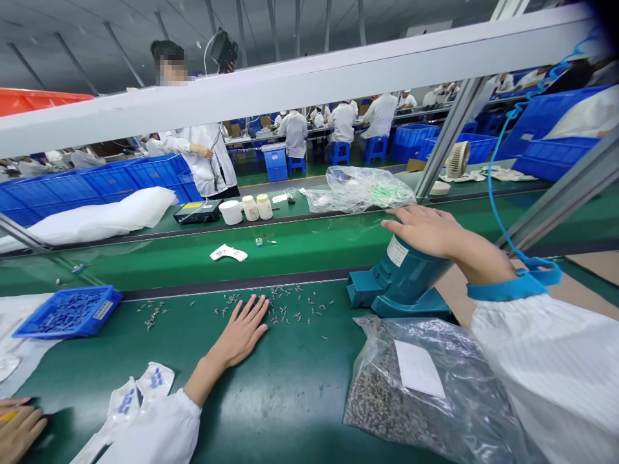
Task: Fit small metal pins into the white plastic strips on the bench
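My left hand (243, 332) lies flat on the green work surface (271, 412), fingers stretched, its fingertips among scattered small metal screws (280, 312). Palm down, my right hand (423, 225) rests on top of a teal machine (411, 277) with a cylindrical body and a flat base; its fingers are extended and the thumb points left. A blue band (515, 283) circles my right wrist. In front of the machine lies a clear plastic bag (387, 399) full of small metal parts, with a white paper label (420, 368).
A blue bin (109, 303) of small blue parts stands at left. Printed white pieces (155, 380) lie near my left sleeve; another person's hand (19, 428) is at lower left. White jars (250, 207) and plastic film (358, 187) sit beyond the green belt. A metal beam crosses above.
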`<state>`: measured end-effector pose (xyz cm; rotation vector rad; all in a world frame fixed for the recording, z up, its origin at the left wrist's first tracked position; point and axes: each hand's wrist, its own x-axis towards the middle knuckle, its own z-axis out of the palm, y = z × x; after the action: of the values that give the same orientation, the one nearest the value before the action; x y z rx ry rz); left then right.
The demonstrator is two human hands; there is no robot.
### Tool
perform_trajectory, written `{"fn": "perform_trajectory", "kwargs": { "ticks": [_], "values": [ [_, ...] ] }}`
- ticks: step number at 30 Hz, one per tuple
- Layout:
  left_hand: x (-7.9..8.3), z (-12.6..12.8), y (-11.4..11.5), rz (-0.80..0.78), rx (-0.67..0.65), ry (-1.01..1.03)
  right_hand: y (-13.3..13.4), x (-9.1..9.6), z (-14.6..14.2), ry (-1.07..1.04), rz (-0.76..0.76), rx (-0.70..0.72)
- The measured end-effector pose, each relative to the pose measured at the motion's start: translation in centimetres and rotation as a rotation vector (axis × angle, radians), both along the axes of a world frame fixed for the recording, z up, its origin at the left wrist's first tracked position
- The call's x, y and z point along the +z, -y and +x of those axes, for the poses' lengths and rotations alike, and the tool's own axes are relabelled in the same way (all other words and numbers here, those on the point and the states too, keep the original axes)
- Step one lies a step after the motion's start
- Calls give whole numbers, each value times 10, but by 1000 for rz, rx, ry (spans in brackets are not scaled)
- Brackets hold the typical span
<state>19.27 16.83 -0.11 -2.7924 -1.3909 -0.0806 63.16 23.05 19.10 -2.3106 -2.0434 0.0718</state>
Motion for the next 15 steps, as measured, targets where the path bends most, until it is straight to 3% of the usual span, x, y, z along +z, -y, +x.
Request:
{"fn": "perform_trajectory", "kwargs": {
  "ticks": [10, 15],
  "values": [
    [2, -17, -21, 31, 161, 21, 2, 2, -1, -4, -13, -5],
    [6, -8, -12, -8, 73, 55, 0, 1, 0, 5, -11, -3]
  ]
}}
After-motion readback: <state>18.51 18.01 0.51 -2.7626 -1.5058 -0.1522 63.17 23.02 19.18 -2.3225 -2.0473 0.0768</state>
